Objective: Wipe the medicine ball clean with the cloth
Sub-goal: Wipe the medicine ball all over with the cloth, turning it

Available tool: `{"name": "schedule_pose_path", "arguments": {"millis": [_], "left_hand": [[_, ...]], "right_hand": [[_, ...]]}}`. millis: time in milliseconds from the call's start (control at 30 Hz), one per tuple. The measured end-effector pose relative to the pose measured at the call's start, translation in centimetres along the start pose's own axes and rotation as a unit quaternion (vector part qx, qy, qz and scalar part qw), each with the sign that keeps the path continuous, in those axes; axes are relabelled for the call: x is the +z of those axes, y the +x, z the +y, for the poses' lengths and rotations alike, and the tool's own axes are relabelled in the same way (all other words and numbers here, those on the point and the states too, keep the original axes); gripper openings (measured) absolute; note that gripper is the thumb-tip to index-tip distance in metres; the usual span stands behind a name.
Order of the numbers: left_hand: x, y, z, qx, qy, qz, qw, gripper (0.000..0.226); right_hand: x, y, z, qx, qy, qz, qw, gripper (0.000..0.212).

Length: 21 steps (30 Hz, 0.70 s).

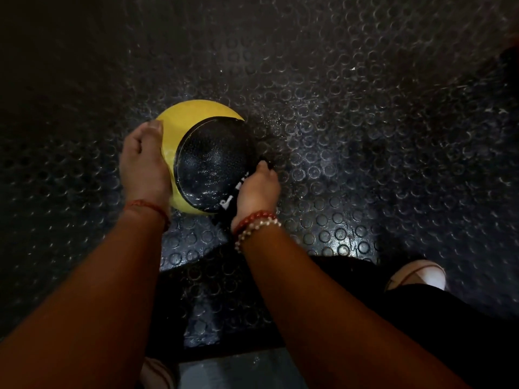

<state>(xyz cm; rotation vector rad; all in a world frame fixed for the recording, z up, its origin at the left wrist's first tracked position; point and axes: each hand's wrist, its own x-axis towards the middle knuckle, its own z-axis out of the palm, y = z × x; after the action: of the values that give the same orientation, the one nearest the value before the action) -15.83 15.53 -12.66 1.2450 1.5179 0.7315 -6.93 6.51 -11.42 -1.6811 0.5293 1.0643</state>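
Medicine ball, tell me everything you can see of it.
The medicine ball is yellow with a round black pebbled panel facing up, glossy as if wet. It sits on the studded rubber floor. The left hand holds its left side; the right hand grips a dark cloth with white lettering against its lower right.

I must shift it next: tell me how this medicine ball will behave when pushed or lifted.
Likely to roll: the medicine ball is round, and the left hand braces it on the studded floor. Possibly slippery: its black panel glistens near the cloth in the right hand. Probably firm: it keeps its shape under both hands.
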Motion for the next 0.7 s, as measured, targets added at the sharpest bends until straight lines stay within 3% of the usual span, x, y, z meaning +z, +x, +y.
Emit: {"name": "schedule_pose_path", "arguments": {"millis": [267, 400, 567, 700], "left_hand": [[-0.1, -0.6, 0.4, -0.027, -0.037, 0.029, 0.999, 0.033], [-0.1, -0.2, 0.1, -0.064, -0.063, 0.028, 0.996, 0.024], [-0.3, 1.0, 0.2, -0.07, -0.024, 0.012, 0.997, 0.042], [-0.8, 2.0, 1.2, -0.203, -0.056, -0.05, 0.976, 0.076]], "right_hand": [[0.2, -0.3, -1.3, -0.238, -0.132, -0.013, 0.962, 0.035], [0.2, 1.8, -2.8, -0.164, -0.075, -0.052, 0.982, 0.039], [-0.5, 3.0, -3.5, -0.006, -0.035, -0.079, 0.996, 0.037], [-0.6, 2.1, -4.9, -0.049, -0.096, -0.059, 0.992, 0.035]]}}
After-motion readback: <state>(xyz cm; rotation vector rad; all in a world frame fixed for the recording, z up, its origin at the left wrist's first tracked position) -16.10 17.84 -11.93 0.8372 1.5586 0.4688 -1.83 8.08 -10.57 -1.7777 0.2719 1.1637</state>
